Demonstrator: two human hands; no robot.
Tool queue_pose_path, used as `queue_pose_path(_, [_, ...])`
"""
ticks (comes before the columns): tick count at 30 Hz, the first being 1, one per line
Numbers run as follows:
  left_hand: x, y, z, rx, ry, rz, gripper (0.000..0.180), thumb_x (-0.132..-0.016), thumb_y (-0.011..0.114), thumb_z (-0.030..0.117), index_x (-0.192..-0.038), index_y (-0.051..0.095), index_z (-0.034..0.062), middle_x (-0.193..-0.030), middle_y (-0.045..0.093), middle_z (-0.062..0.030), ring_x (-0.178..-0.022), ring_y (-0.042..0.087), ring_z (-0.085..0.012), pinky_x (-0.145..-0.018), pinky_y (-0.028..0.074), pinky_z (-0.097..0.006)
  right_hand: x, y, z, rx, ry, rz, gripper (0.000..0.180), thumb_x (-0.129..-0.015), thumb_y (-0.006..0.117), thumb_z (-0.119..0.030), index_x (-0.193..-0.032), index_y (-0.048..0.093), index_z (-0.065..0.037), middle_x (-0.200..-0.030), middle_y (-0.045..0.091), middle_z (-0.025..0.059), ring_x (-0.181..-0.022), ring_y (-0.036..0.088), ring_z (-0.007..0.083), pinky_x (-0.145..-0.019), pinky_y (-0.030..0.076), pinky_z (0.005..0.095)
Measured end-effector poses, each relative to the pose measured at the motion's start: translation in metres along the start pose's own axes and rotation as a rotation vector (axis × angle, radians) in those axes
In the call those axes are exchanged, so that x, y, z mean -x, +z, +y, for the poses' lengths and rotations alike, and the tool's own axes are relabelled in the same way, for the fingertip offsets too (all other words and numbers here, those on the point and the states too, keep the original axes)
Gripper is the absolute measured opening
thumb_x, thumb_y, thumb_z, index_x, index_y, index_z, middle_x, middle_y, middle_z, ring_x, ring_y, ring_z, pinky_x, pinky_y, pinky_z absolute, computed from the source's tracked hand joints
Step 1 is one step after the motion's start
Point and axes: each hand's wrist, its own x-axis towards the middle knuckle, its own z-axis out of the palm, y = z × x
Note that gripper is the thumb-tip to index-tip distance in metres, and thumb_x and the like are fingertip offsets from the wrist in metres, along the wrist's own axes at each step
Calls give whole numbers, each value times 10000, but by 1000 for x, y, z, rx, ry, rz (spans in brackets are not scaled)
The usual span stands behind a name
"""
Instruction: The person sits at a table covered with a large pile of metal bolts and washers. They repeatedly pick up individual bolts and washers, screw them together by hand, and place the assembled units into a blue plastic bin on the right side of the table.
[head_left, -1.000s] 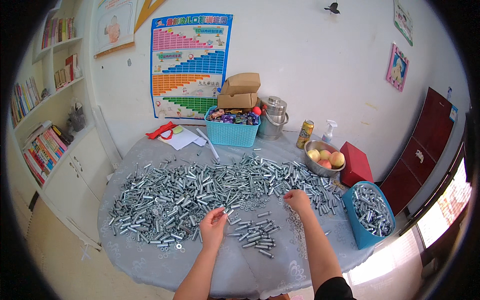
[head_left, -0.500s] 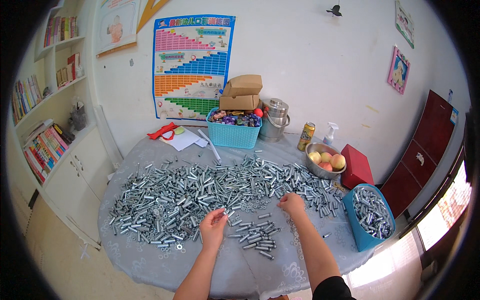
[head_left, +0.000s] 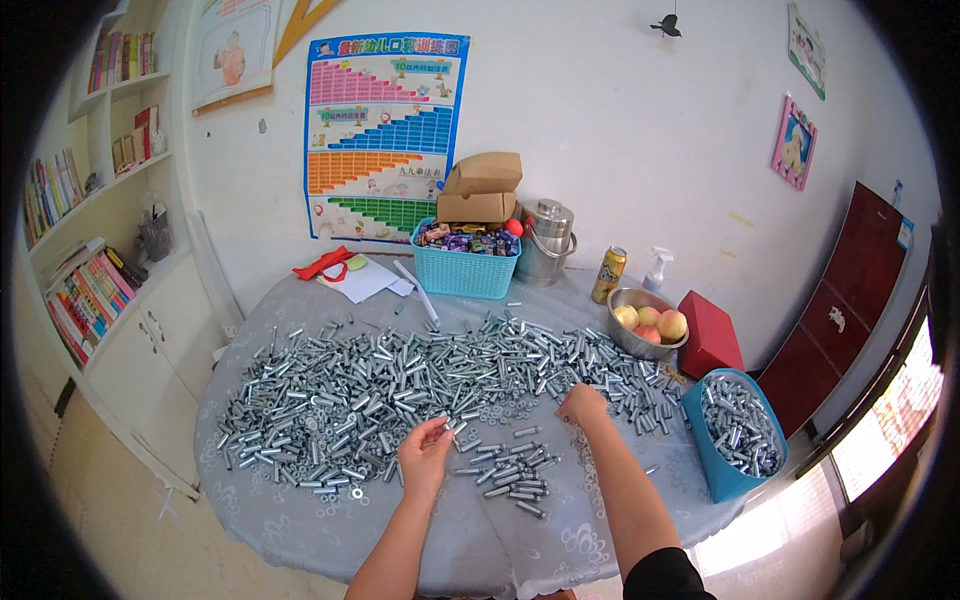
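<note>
A wide heap of silvery metal sleeves and bolts [head_left: 400,375] covers the middle of the table. My left hand [head_left: 424,455] is at the heap's front edge, its fingertips pinched on a small metal sleeve [head_left: 448,425]. Farther right, my right hand [head_left: 585,403] reaches down to the heap's edge with its fingers drawn together; whatever lies in them is hidden. Between my forearms is a smaller group of bolts with dark ends [head_left: 517,473], lying roughly side by side. Small flat washers [head_left: 357,492] are scattered along the heap's near edge.
At the right table edge stands a blue basket [head_left: 712,455] full of metal pieces. Behind the heap are a metal bowl [head_left: 628,340] of fruit, a red box [head_left: 710,335], a can [head_left: 608,275], a light blue basket [head_left: 465,275] of packets and a steel pot [head_left: 546,245].
My right hand has dipped slightly, its fingertips turned down toward the tabletop. The left hand keeps its pinch in nearly the same place. The whole view has shifted a little.
</note>
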Motion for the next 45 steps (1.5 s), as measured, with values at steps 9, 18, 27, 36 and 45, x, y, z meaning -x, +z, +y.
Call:
queue_pose_path(9, [2, 2, 2, 165, -36, -6, 246, -766, 632, -4, -1008, 588, -14, -843, 612, -73, -693, 590, -121, -625, 508, -235, 10, 20, 5, -189, -123, 241, 238, -615, 707, -262, -793, 659, -111, -843, 653, 87, -790, 626, 248, -702, 488, 351])
queue_pose_path(18, [4, -2, 15, 351, -312, 50, 201, -797, 593, 8, -991, 571, -44, -864, 607, -116, -723, 617, -184, -681, 538, -285, 84, 23, -56, -1335, -456, -110, 105, -741, 669, -27, -833, 621, -8, -776, 631, 31, -723, 578, 94, -648, 460, 209])
queue_pose_path(27, [4, -1, 12, 416, -441, 13, 182, -793, 606, 10, -952, 563, -66, -906, 596, -127, -781, 619, -207, -723, 541, -302, 114, 34, -76, -1548, -517, -323, 115, -772, 646, -15, -878, 608, 9, -845, 623, 35, -782, 576, 87, -711, 459, 194])
queue_pose_path(36, [6, -2, 7, 497, -503, -52, 162, -795, 612, 31, -930, 581, -51, -907, 611, -132, -809, 623, -219, -739, 529, -295, 123, 30, -77, -1209, -629, 135, 128, -761, 662, -76, -877, 658, -22, -819, 635, 31, -706, 550, 81, -652, 448, 220])
queue_pose_path(45, [9, 3, 21, 258, -571, -200, 184, -804, 603, 49, -950, 580, -61, -926, 619, -176, -779, 636, -240, -704, 537, -312, 124, 24, -79, -1133, -677, 291, 167, -758, 638, -62, -921, 647, -27, -819, 630, 58, -713, 567, 113, -645, 450, 231])
